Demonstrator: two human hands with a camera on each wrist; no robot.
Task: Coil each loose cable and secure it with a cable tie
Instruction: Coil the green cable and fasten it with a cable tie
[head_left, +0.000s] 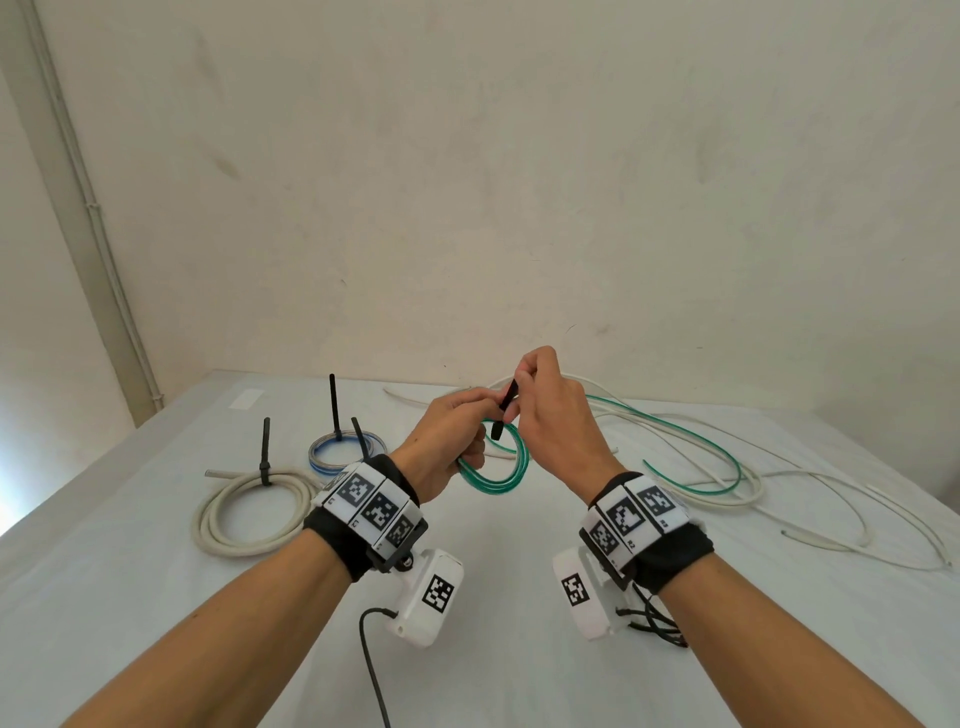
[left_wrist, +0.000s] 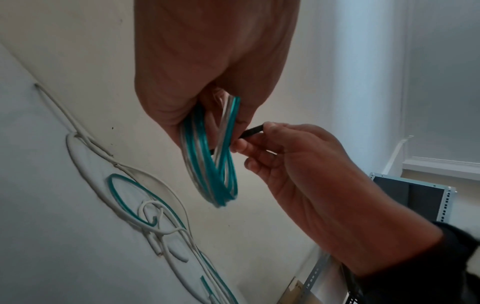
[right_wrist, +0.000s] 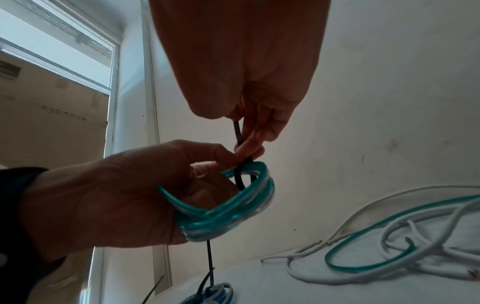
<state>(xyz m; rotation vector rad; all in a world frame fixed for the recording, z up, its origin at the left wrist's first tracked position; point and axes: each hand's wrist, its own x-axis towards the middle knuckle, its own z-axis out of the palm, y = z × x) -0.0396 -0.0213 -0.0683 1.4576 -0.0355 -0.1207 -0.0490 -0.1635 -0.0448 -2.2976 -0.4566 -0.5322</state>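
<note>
A small coil of green cable (head_left: 496, 475) is held up over the table in my left hand (head_left: 467, 434), whose fingers curl round its left side. My right hand (head_left: 522, 397) pinches a black cable tie (head_left: 506, 408) just above the coil. In the right wrist view the cable tie (right_wrist: 237, 133) runs down from my right hand's fingers (right_wrist: 255, 139) and loops round the top strands of the coil (right_wrist: 233, 214). The left wrist view shows the coil (left_wrist: 207, 160) hanging from my left hand (left_wrist: 207, 92), with the tie (left_wrist: 253, 131) at its right.
On the white table (head_left: 493, 597), a thick white coil (head_left: 254, 512) and a blue coil (head_left: 345, 449) lie at the left, each tied with upright black ties. Loose white cables (head_left: 831, 509) and a loose green cable (head_left: 691, 447) sprawl at the right.
</note>
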